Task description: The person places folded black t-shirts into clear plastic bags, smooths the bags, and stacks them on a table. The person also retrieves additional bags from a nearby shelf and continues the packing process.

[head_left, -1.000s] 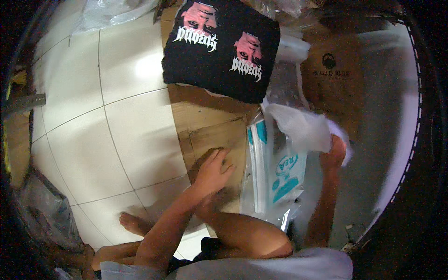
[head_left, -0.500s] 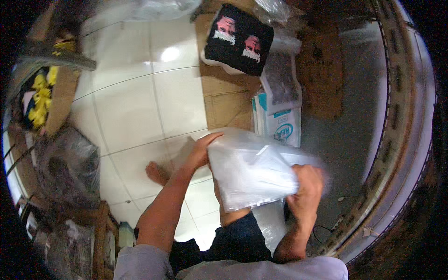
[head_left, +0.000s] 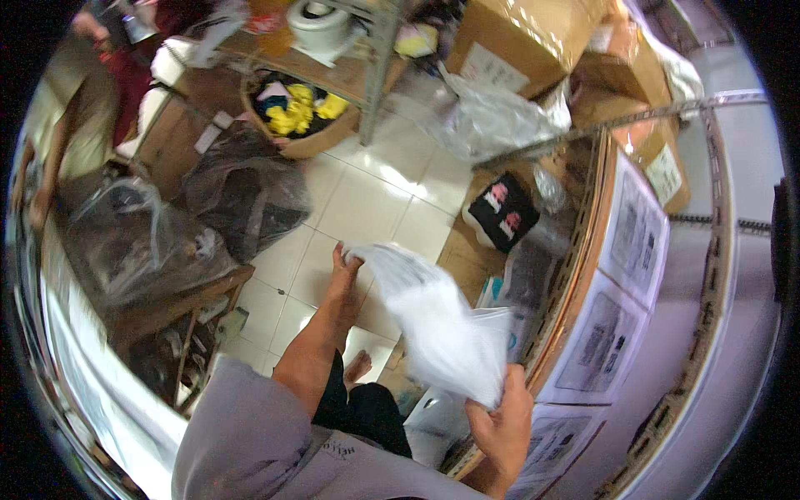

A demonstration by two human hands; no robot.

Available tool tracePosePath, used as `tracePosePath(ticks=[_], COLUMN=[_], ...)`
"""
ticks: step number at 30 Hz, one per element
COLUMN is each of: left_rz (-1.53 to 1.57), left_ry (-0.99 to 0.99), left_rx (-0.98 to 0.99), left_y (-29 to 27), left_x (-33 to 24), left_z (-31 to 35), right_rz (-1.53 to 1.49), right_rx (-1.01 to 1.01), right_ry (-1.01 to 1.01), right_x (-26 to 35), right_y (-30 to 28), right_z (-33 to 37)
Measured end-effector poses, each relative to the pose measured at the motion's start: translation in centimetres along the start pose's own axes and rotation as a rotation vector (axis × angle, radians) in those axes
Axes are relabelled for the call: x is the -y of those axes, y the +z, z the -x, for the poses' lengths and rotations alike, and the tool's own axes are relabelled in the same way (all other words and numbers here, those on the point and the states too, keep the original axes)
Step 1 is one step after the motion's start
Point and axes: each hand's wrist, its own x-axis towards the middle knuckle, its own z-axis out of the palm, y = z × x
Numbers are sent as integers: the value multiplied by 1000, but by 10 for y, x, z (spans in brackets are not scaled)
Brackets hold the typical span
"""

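Observation:
Between my two hands hangs a stack of clear, whitish plastic bags (head_left: 437, 321), blurred by motion and slanting down from left to right. My left hand (head_left: 347, 265) pinches its upper left corner. The lower right end is gripped by my right hand (head_left: 507, 421), with the thumb on top. Beyond the bags, a folded black cloth item (head_left: 502, 212) with two pink and white printed figures lies on a piece of brown cardboard (head_left: 454, 271). White and teal packages, partly covered by the bags, lie just past them.
Cartons (head_left: 527, 42) are piled at the far right. Nearer, a ledge with printed sheets (head_left: 596, 350) runs along my right. A round container (head_left: 321, 146) holds yellow pieces beneath a metal rack (head_left: 379, 71). Dark plastic sacks (head_left: 242, 192) lie left, near another person (head_left: 79, 108).
The view has swung, bringing in the rack, cartons and another person. The bags now stretch diagonally between my hands, still held at both ends.

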Motion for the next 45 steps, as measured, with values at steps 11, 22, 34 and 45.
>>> tracePosePath(ticks=[11, 22, 34, 45], left_rz=[592, 670, 225, -232], left_ry=[98, 214, 141, 438], left_rx=[499, 962, 304, 58], left_y=[44, -28, -299, -498], left_x=[-9, -66, 8, -58], left_z=[185, 447, 698, 824], right_rz=[494, 405, 105, -558], right_rx=[-603, -970, -671, -151], right_ry=[-659, -712, -450, -159], right_x=[98, 174, 131, 8], right_y=[-143, -237, -131, 101], right_z=[218, 409, 606, 678])
